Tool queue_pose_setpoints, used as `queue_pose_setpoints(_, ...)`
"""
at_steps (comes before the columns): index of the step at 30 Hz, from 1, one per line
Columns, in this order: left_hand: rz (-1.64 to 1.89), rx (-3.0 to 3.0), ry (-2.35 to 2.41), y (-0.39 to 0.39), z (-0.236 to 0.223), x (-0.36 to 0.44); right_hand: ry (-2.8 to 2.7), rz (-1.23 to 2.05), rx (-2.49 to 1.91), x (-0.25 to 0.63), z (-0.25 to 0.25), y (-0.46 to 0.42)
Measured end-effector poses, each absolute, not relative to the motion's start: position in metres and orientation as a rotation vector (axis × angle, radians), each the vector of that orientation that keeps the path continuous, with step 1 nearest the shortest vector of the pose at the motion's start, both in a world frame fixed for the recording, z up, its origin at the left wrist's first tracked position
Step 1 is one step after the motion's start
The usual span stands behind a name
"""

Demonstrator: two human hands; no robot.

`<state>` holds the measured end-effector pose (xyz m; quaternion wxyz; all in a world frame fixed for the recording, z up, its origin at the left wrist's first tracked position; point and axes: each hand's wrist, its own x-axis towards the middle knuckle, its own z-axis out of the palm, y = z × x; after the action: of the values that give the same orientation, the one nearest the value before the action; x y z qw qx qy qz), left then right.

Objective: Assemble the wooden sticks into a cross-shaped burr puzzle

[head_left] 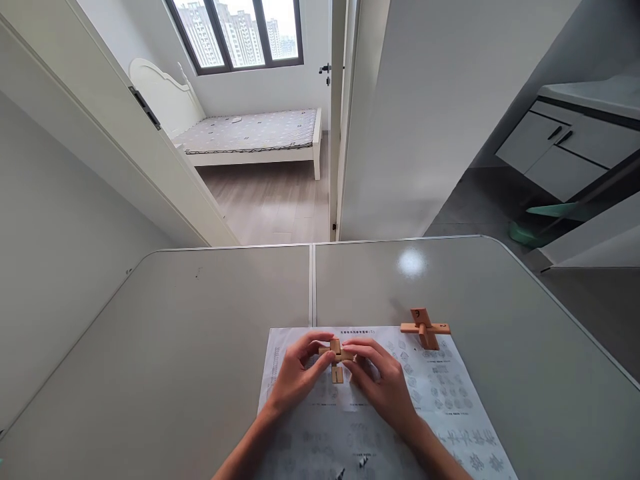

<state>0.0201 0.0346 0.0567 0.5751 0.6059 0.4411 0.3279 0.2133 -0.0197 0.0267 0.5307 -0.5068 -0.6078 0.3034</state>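
Note:
Between my two hands is a small wooden interlocking puzzle (pixel 336 349) made of light wood pieces crossing each other. A piece marked with a dark stroke sticks out toward me at its lower end. My left hand (pixel 300 373) pinches the puzzle's left side with thumb and fingers. From the right, my right hand (pixel 383 380) grips the opposite side, its fingertips on the right-hand piece. Both hands are just above a printed sheet (pixel 280 360) covered in small diagrams. Beyond my right hand stands a reddish wooden cross-shaped puzzle (pixel 424 329) with numbers on its pieces.
The grey folding table (pixel 210 320) has a seam (pixel 313 287) down its middle and a pale raised edge. Small dark scraps (pixel 363 461) lie low on the sheet. Past the table are a doorway, a bed (pixel 255 133) and a white cabinet (pixel 570 143).

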Motion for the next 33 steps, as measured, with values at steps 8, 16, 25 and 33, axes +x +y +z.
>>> queue_pose_setpoints(8, 0.878, 1.472, 0.989, 0.0341, 0.0545, 0.0215, -1.420, 0.784, -1.281, 0.2151, 0.0268, -0.0181)
queue_pose_setpoints(16, 0.931, 1.549, 0.972, 0.0338, 0.0535, 0.0231, -1.419, 0.735, -1.375, 0.2156, 0.0279, -0.0169)
queue_pose_setpoints(25, 0.862, 1.590, 0.997, 0.0313, 0.0515, 0.0211, -1.370, 0.866, -1.337, 0.2168, 0.0325, -0.0151)
queue_pose_setpoints(33, 0.759, 1.838, 0.858, 0.0303, 0.0531, 0.0223, -1.155, 0.941, -1.430, 0.2175, 0.0334, -0.0145)
